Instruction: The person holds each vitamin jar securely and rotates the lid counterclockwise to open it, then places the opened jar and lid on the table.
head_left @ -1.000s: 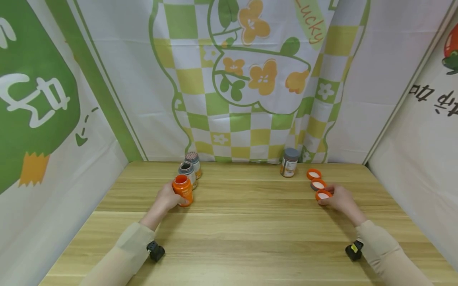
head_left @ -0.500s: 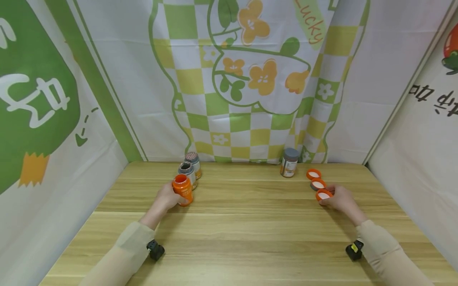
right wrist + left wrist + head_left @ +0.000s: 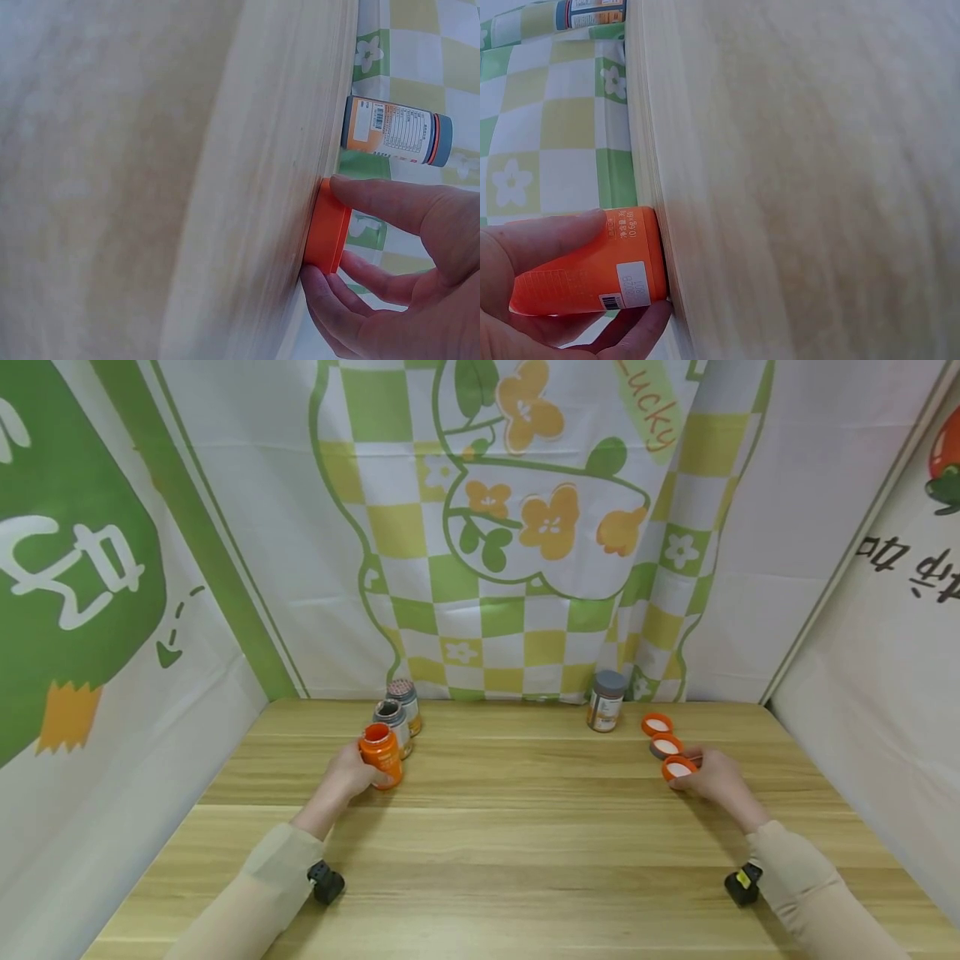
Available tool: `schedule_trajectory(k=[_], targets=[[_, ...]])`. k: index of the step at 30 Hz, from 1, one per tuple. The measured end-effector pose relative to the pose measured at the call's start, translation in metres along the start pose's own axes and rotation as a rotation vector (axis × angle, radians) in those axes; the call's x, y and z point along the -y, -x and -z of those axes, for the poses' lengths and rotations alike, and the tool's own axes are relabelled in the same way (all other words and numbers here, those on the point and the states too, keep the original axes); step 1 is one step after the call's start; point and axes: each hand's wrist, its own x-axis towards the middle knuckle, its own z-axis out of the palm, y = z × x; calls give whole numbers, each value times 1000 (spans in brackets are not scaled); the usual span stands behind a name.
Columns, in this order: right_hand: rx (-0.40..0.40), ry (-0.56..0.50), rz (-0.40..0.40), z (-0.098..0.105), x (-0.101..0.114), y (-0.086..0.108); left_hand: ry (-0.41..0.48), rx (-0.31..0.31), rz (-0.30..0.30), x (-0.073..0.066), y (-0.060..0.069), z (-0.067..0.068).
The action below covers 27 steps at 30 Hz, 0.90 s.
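Note:
In the head view my left hand [image 3: 348,774] grips an orange bottle [image 3: 382,762] by its side, at the left of the table. The bottle has no lid on, and its mouth faces up. Behind it stand two grey bottles, one with a dark open mouth [image 3: 389,711] and one further back [image 3: 406,694]. At the right, my right hand [image 3: 716,777] pinches an orange lid [image 3: 679,769] that lies with its white inside upward. The right wrist view shows thumb and fingers on the rim of this lid [image 3: 326,229], low against the tabletop.
Two more upturned lids lie in a row behind the pinched one: a grey-sided lid [image 3: 666,746] and an orange lid [image 3: 657,725]. A capped grey bottle [image 3: 606,702] stands left of them near the back edge. Patterned curtains [image 3: 525,635] hang behind the wooden table [image 3: 517,852].
The orange bottle has shifted very slightly left and away, still in my left hand. My right hand keeps its pinch on the lid, almost unmoved.

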Motion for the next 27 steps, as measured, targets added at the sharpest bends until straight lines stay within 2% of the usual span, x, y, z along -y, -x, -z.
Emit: schedule_trajectory(k=[19, 27], targets=[[-9, -11, -9, 0, 0, 0, -41, -15, -34, 6, -4, 1], [-15, -11, 8, 1, -1, 0, 3, 2, -19, 6, -2, 1]])
